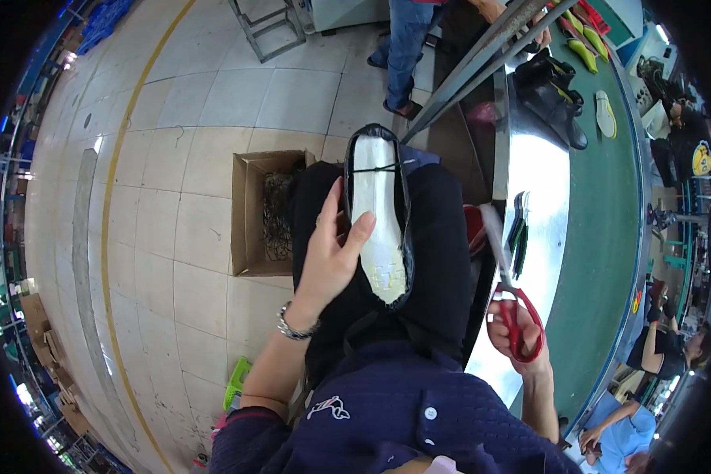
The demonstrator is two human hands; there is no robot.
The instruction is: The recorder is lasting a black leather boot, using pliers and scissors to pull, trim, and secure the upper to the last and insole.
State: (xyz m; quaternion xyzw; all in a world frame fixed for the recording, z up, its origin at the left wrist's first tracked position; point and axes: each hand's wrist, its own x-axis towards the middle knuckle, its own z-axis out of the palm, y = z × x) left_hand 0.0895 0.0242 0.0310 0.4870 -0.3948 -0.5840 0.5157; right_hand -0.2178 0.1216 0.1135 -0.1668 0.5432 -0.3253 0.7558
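Over my lap lies a black shoe upper on a last [383, 225], sole side up, with a long pale insole showing. A thin black cord crosses the insole near the far end. My left hand [332, 257] grips the shoe's left side, the thumb resting on the insole. Off to the right, my right hand [504, 336] has its fingers through the red handles of a pair of scissors [507, 283]. The blades point away from me, apart from the shoe, and look blurred; whether they are spread is hard to make out.
Left of my legs stands an open cardboard box [247, 221] with dark stringy scraps. On my right runs a green conveyor belt [600, 205] with a metal ledge, holding slim tools [519, 233] and black boots [551, 103]. Ahead are a slanted metal bar [470, 75] and another person's legs [405, 51].
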